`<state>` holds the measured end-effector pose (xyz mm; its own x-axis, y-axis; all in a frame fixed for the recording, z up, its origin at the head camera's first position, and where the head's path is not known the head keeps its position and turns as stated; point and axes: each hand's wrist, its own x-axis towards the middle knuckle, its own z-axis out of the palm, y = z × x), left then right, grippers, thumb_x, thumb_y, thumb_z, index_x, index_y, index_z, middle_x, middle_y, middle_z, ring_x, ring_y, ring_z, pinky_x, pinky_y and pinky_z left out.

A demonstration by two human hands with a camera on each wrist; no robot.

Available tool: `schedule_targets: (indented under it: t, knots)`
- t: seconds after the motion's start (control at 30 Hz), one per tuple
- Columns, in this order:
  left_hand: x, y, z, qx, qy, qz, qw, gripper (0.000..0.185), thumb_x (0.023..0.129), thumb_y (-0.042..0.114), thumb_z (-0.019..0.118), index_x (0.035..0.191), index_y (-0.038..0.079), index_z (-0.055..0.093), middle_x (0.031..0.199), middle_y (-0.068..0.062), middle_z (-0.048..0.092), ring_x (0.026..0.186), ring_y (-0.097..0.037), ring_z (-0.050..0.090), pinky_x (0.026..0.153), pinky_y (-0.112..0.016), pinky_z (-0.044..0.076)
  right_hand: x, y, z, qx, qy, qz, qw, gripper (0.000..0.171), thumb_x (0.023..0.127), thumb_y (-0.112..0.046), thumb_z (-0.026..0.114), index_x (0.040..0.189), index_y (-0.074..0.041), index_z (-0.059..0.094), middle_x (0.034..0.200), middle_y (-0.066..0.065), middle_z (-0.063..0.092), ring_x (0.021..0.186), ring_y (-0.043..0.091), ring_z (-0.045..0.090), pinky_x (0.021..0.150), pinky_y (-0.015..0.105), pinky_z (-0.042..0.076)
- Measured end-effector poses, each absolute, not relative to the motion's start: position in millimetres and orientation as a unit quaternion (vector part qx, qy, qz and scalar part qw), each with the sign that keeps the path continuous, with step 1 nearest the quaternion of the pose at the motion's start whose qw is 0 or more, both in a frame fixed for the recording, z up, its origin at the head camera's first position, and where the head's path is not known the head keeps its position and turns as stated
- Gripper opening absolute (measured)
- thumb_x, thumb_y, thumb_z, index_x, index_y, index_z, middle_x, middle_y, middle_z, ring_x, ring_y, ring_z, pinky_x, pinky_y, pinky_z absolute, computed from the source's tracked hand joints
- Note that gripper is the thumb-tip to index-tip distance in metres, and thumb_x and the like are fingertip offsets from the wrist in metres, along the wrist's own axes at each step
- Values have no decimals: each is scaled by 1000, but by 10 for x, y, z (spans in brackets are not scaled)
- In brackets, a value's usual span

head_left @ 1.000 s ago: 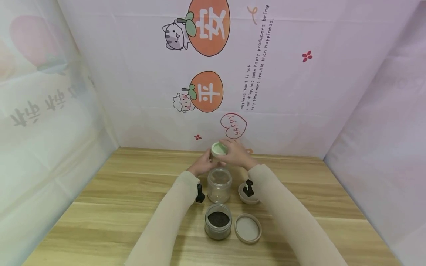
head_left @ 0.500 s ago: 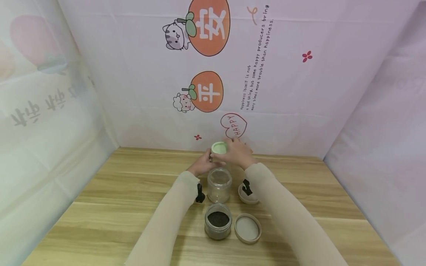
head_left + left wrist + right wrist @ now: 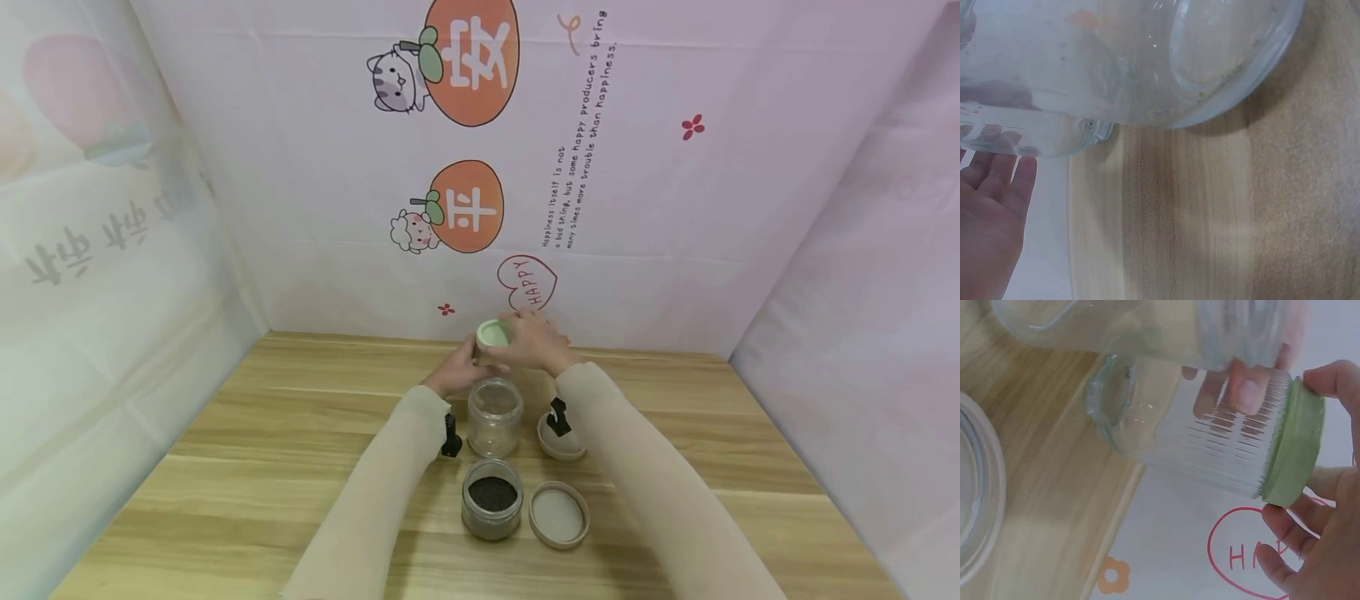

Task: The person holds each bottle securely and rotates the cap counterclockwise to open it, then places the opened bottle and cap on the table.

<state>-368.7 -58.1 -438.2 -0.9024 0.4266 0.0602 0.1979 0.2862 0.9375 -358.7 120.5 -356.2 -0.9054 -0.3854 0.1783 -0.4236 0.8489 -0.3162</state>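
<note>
At the far middle of the wooden table (image 3: 300, 433) stands a small ribbed glass jar (image 3: 1210, 444) with a pale green lid (image 3: 493, 333). My left hand (image 3: 472, 362) grips the jar's body, and its thumb (image 3: 1249, 392) presses on the ribbed glass. My right hand (image 3: 519, 338) curls round the green lid (image 3: 1291, 450), with fingers (image 3: 1330, 378) on both sides of its rim. In the left wrist view my left hand (image 3: 994, 200) reaches behind an empty clear jar (image 3: 1122, 62) that fills most of the frame.
The empty clear jar (image 3: 495, 415) stands just in front of the hands. Nearer me are a jar of dark grains (image 3: 492, 497), a loose beige lid (image 3: 558, 515) to its right, and a small shallow dish (image 3: 561, 443) under my right wrist. Printed cloth walls close in three sides.
My right hand has turned a little round the green lid, and its wrist has drifted slightly back. The left hand and the jar stay where they were.
</note>
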Motion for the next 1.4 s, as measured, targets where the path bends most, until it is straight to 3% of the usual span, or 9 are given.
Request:
schedule_targets:
  t: [0.23,0.47,1.03,1.27,1.4]
  knots:
    - [-3718,-580,-4398,188,811,546,97,95,88,44,77,160,29,16,162,-4,26,146,-28,27,114,-60,27,-3600,1217,-3506,246,-953,172,32,73,86,-49,67,142,-5,54,145,17,50,130,37,43,104,58,38]
    - [-3723,-583,-4417,188,810,546,103,96,89,45,76,161,35,13,166,-1,19,148,-30,22,113,-61,27,-3601,1239,-3521,252,-949,187,30,75,86,-48,66,145,-3,51,148,18,48,133,37,40,106,59,35]
    - [-3722,-586,-4415,201,807,548,93,93,89,42,76,160,30,17,162,-4,27,144,-30,30,112,-59,31,-3622,1240,-3538,271,-944,182,37,75,84,-43,69,146,-6,51,149,20,45,136,39,39,110,60,31]
    - [-3740,-570,-4420,225,784,572,88,87,91,30,77,158,28,23,160,-1,32,144,-28,32,114,-58,29,-3584,1176,-3540,214,-960,173,50,90,82,-63,69,149,-8,46,145,19,46,125,34,44,98,57,43]
    - [-3736,-570,-4421,215,791,565,89,85,91,33,77,158,31,24,161,3,28,147,-30,27,114,-59,27,-3562,1142,-3549,184,-967,159,72,89,83,-68,66,146,-9,51,141,18,49,121,33,46,95,55,44]
